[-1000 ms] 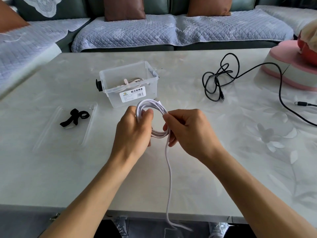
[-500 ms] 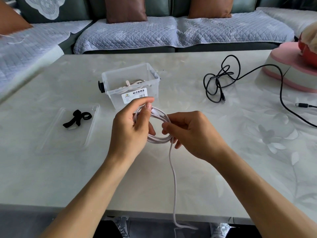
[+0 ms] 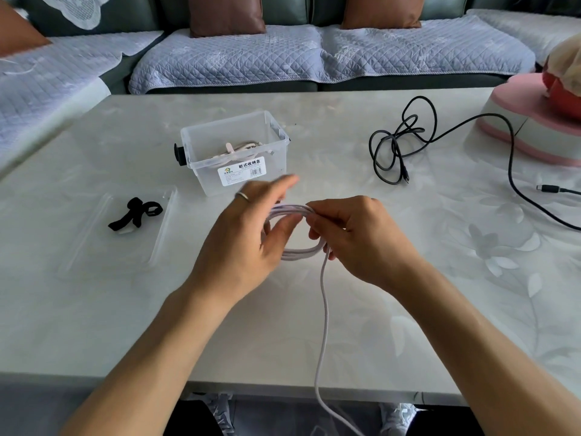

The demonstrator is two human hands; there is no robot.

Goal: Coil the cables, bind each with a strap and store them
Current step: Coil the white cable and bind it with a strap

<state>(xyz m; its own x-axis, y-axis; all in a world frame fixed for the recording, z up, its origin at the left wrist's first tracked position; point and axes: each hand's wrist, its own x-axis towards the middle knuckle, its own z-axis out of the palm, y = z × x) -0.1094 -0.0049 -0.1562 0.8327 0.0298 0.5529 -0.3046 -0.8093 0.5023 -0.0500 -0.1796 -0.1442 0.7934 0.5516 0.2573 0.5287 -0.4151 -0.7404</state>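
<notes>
Pale desk (image 3: 94,309): my right grip (image 3: 352,234) is pinching the white coil (image 3: 295,212) above it; left grip (image 3: 248,234) is spread wide. I am advising even loops, tail (image 3: 323,309) untwisted.

I count two cables out on the bench: one white cable (image 3: 301,212) in loops and one black cable (image 3: 405,143) lying loose. One clear box (image 3: 239,152) holds one more pale cable (image 3: 239,148). One black strap (image 3: 135,214) lies on one clear lid (image 3: 163,228). Two brown cushions (image 3: 224,14) sit on the sofa (image 3: 314,55).
</notes>
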